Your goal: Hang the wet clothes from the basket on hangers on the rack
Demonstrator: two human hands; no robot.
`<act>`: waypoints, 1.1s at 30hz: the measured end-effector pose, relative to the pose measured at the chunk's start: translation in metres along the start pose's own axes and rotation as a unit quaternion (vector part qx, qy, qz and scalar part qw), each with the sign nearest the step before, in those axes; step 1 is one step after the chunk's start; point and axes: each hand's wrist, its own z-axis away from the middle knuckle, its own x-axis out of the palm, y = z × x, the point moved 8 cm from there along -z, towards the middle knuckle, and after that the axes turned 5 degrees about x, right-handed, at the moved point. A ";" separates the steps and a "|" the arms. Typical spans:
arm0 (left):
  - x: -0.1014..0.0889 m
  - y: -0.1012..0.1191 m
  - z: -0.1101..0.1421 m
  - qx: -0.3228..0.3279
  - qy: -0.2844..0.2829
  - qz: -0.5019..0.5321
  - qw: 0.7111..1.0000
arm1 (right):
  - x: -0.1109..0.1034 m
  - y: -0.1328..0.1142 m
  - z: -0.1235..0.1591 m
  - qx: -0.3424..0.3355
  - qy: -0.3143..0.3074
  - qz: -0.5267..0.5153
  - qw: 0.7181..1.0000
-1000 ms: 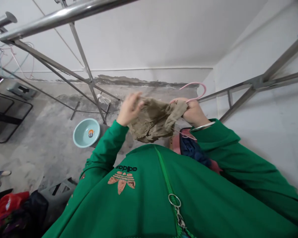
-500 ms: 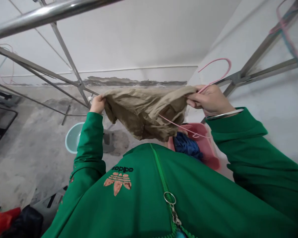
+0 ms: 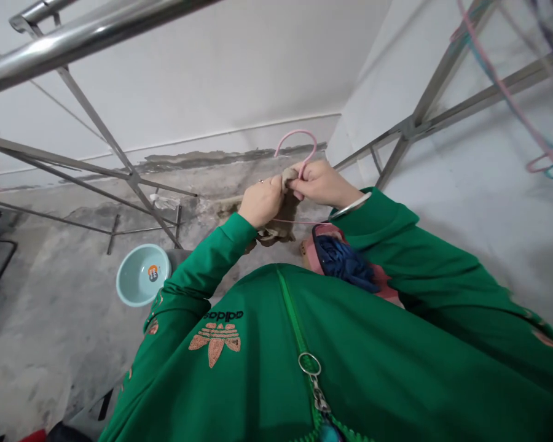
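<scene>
At far left, a steel rack [image 3: 133, 178] stands over the floor, with a pale blue basin [image 3: 142, 276] nearby. The left hand [image 3: 262, 199] has its fingers curled tight on a khaki garment [image 3: 289, 212], which hangs bunched between the two hands, in front of the torso. The right hand [image 3: 320, 184] clamps thumb and fingers on the neck of a pink hanger [image 3: 297, 131] together with the cloth's edge. Further right, dark blue cloth [image 3: 345, 264] lies in a pink tub [image 3: 387, 291].

A loosened right pinch could let hanger and cloth part; a hard left pull could stretch the edge or twist the thin wire. The hanger's hook points away from the body, its tip curling left; its lower bar, largely hidden, seems to run left to right, its long axis.
</scene>
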 end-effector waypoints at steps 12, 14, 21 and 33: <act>-0.040 -0.074 0.000 -0.038 0.078 0.054 0.995 | 0.048 0.057 0.062 -0.085 0.198 0.192 0.957; -0.043 -0.075 0.006 -0.032 0.083 0.055 0.995 | 0.066 0.096 0.052 0.029 0.216 0.134 0.967; -0.045 -0.078 0.026 -0.013 0.069 0.082 0.994 | 0.093 0.163 -0.014 0.221 0.135 -0.224 0.940; -0.033 -0.154 0.074 -0.113 0.172 0.008 0.979 | 0.047 0.161 0.018 0.272 0.062 -0.392 0.876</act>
